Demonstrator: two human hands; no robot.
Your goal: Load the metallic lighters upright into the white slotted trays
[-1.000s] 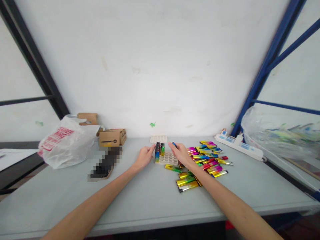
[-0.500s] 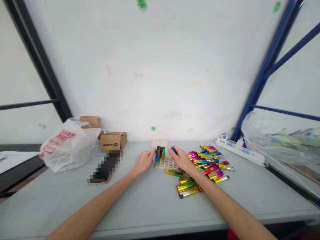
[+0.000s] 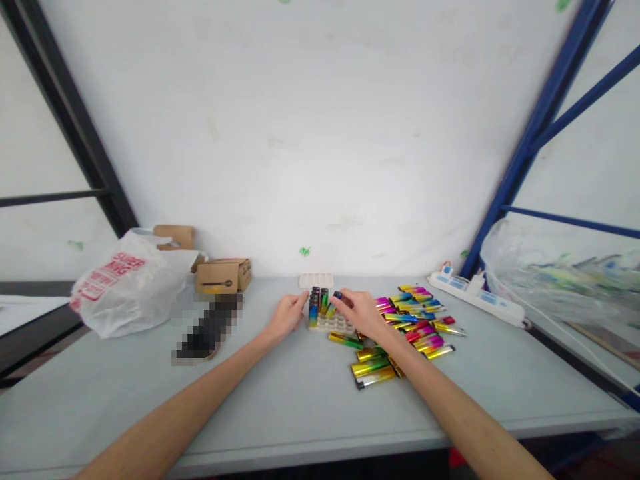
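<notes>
My right hand [image 3: 361, 312] pinches a lighter [image 3: 332, 306] with a dark top and a shiny yellow-blue body, held tilted over a pale tray with round holes [image 3: 336, 325]. Several lighters [image 3: 313, 313] stand upright along the tray's left side, dark tops up. Beside them, my left hand [image 3: 290, 315] is closed, its thumb up near the lighter tops; what its fingers grip, if anything, is hidden. To the right, partly under my right forearm, lies a loose pile of shiny multicoloured lighters [image 3: 373, 366].
Behind the tray, a second pale tray [image 3: 316, 280] lies by the wall. A white plastic bag [image 3: 135, 287], cardboard box [image 3: 223, 276] and pixelated dark object [image 3: 207, 330] are at left. A white power strip [image 3: 477, 300] and clear plastic bag [image 3: 565, 280] are at right.
My right hand has moved slightly left, bringing the lighter over the tray beside the standing ones. My left hand stays by the tray's left side. The whole view has shifted a little.
</notes>
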